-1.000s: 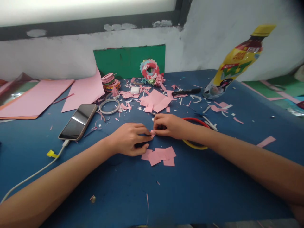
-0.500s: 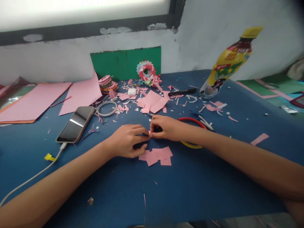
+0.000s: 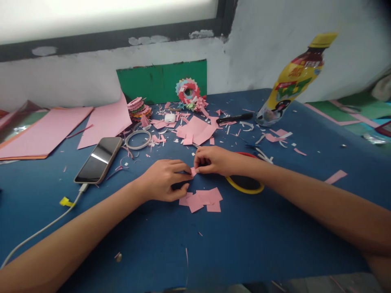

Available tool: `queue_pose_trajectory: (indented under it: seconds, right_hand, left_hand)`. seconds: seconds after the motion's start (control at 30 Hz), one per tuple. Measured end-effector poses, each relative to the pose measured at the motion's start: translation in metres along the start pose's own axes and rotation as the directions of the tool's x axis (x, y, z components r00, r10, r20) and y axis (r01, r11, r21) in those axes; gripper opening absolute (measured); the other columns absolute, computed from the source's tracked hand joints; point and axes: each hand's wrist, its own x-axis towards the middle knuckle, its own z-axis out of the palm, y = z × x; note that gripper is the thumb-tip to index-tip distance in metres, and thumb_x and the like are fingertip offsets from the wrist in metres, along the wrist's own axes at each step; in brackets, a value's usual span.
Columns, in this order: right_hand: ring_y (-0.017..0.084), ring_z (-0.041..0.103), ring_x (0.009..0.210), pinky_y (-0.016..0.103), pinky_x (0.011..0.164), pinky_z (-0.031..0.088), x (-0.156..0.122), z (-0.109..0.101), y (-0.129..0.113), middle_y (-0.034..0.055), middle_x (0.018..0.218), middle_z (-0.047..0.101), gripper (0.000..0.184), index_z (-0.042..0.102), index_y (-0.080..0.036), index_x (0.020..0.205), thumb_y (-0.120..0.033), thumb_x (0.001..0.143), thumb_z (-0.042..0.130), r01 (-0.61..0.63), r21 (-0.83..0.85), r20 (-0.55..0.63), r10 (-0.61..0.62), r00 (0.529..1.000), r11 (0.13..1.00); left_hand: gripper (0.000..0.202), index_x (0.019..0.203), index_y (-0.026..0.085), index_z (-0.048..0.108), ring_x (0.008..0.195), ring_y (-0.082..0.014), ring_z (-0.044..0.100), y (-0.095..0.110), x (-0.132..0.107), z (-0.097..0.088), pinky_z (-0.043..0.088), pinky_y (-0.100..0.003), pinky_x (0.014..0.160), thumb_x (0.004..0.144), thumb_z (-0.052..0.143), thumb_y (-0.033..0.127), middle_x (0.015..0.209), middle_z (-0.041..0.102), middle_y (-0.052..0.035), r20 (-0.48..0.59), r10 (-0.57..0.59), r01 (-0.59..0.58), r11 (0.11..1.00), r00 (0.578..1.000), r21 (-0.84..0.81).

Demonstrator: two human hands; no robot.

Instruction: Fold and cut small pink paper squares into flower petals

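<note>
One small pink paper piece (image 3: pixel 193 172), long axis too small to tell, is held between two hands, to the right of the left hand (image 3: pixel 166 180) and at the fingertips of the right hand (image 3: pixel 214 161), both equally near. Its right edge is pinched by right thumb and forefinger; its left side is touched by left fingertips, the left thumb being spread apart. Loose pink squares (image 3: pixel 195 202) are laid nearer the body.

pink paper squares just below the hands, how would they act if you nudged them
The pink paper squares look thin and flat, so they're probably light and easily bent. They overlap loosely with no visible fastening, so a nudge would likely slide them apart. Lying flat, they seem unlikely to roll.
</note>
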Motion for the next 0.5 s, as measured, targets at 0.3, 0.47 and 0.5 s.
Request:
queue_pose_trajectory:
  seconds: [0.3, 0.47, 0.5]
  right_hand:
    - [0.008, 0.047, 0.06, 0.02, 0.057, 0.04, -0.0004, -0.0045, 0.0011, 0.0016, 0.077, 0.052, 0.009, 0.064, -0.013, 0.078, -0.011, 0.072, 0.058, 0.005, 0.031, 0.022, -0.006, 1.0, 0.999]
    - [0.008, 0.048, 0.06, 0.02, 0.057, 0.041, -0.0023, -0.0055, -0.0001, 0.0024, 0.079, 0.053, 0.013, 0.064, -0.013, 0.079, -0.008, 0.071, 0.055, 0.031, 0.027, 0.017, -0.032, 0.999, 0.999]
    - [0.008, 0.048, 0.061, 0.02, 0.057, 0.041, -0.0029, -0.0056, -0.0005, 0.0027, 0.08, 0.054, 0.013, 0.064, -0.013, 0.08, -0.008, 0.072, 0.055, 0.035, 0.026, 0.015, -0.035, 0.999, 0.999]
  left_hand:
    - [0.023, 0.087, 0.016, 0.066, 0.083, -0.0187, 0.061, -0.0011, -0.0011, 0.0015, 0.051, -0.032, 0.074, 0.077, 0.046, 0.02, 0.092, 0.066, -0.0072, -0.017, -0.009, 0.008, 0.999, 1.0, -0.046]
    - [0.023, 0.088, 0.016, 0.067, 0.084, -0.0186, 0.061, -0.0034, -0.0034, 0.004, 0.05, -0.032, 0.076, 0.08, 0.047, 0.021, 0.094, 0.066, -0.0073, -0.018, -0.001, 0.0, 0.999, 1.0, -0.044]
    - [0.022, 0.088, 0.016, 0.067, 0.083, -0.0185, 0.061, -0.0037, -0.0033, 0.0048, 0.05, -0.032, 0.076, 0.08, 0.047, 0.02, 0.093, 0.066, -0.0075, -0.026, -0.007, 0.006, 0.999, 1.0, -0.052]
